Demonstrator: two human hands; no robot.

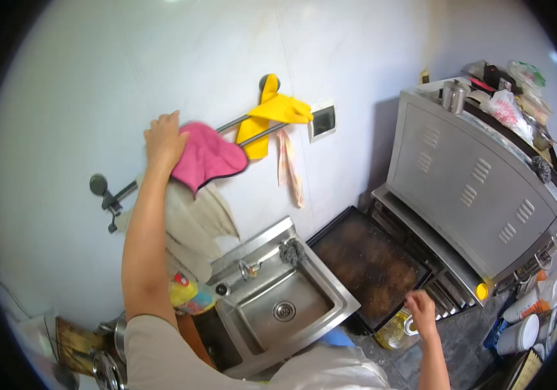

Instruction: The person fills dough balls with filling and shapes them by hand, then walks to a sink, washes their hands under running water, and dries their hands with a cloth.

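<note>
My left hand (163,140) is raised to the wall rail (230,123), its fingers at the left edge of a pink cloth (207,155) that hangs over the bars. Whether the fingers grip the cloth is hard to make out. Beside the pink cloth, yellow gloves (269,114) drape over the rail, and a pale cloth (194,211) hangs below it. At the lower right, my right hand (421,309) is closed, its fingers curled, above a bottle of yellow liquid (392,333); no object shows clearly in it.
Below the rail stands a steel sink (304,286) with a faucet (249,268) and a scrubber (292,251). A dark tray (363,266) lies right of it. A metal cabinet (473,169) holds a steel cup (454,97) and bags. White buckets (516,337) stand lower right.
</note>
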